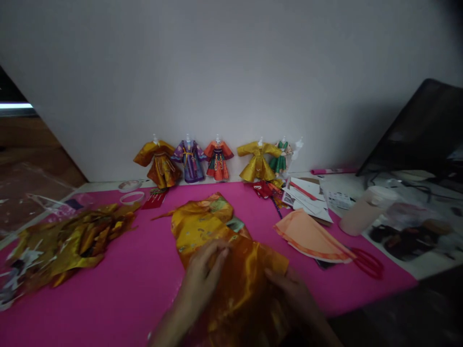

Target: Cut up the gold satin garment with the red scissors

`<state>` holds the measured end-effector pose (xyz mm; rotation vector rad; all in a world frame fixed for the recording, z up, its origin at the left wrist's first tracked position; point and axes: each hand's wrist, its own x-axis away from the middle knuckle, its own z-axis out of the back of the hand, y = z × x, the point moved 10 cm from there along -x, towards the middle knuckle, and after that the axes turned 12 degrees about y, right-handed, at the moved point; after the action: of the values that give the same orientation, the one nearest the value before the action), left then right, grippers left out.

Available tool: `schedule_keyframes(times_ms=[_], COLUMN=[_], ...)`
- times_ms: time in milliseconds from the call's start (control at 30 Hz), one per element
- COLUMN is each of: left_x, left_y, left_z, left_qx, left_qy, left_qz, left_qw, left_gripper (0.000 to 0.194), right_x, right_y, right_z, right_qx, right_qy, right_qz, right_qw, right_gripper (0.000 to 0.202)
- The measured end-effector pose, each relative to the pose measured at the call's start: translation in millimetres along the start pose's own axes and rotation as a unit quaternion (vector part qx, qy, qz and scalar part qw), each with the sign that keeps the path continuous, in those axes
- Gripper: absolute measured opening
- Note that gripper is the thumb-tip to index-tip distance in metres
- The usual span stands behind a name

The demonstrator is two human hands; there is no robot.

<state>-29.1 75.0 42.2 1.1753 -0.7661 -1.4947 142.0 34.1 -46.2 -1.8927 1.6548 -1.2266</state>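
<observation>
A shiny golden-orange piece of fabric (240,274) hangs over the near side of the pink mat. My left hand (204,267) is closed on its upper left part, thumb and fingers pressed together. At the right edge of the cloth, my right hand (291,284) pinches it, the thumb on top and the other fingers partly hidden. Just beyond my hands lies a bunched yellow patterned cloth (197,219), with a green floral cloth (222,209) beside it. The picture is dim and a little blurred around the hands.
Small gowns on stands, such as a purple one (188,161), line the wall. Fabric scraps (87,236) are heaped left. Right are a peach fabric fan shape (307,236), red-handled scissors (367,262), papers (306,197) and a tumbler (367,209). The pink mat (133,299) covers the table.
</observation>
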Motion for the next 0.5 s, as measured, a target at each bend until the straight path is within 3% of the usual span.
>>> schedule_keyframes(times_ms=[67,200,367,500], left_x=[-26.3,-52.4,-55.2,-38.6], left_y=[11.1,6.2,-2.7,-6.5], left_z=[-13.5,-33.4,-19.8,-15.0], left_qx=[-0.024,-0.018,0.005,0.045], left_qy=[-0.057,-0.143,-0.184,-0.253], left_qz=[-0.050,-0.041,0.007,0.079], left_qw=[0.997,0.989,0.983,0.963], left_gripper=[0.026,0.025,0.023,0.015], right_x=[5.5,14.1,6.5,-8.3], right_y=[-6.6,-24.5,-52.4,-70.4], right_z=[-14.2,-27.1,-20.6,-26.2], right_qx=[0.021,0.040,0.102,0.154], right_qy=[-0.039,-0.084,-0.084,-0.090], right_qz=[0.008,0.015,0.065,0.122], right_qw=[0.999,0.996,0.989,0.976], right_gripper=[0.047,0.046,0.034,0.027])
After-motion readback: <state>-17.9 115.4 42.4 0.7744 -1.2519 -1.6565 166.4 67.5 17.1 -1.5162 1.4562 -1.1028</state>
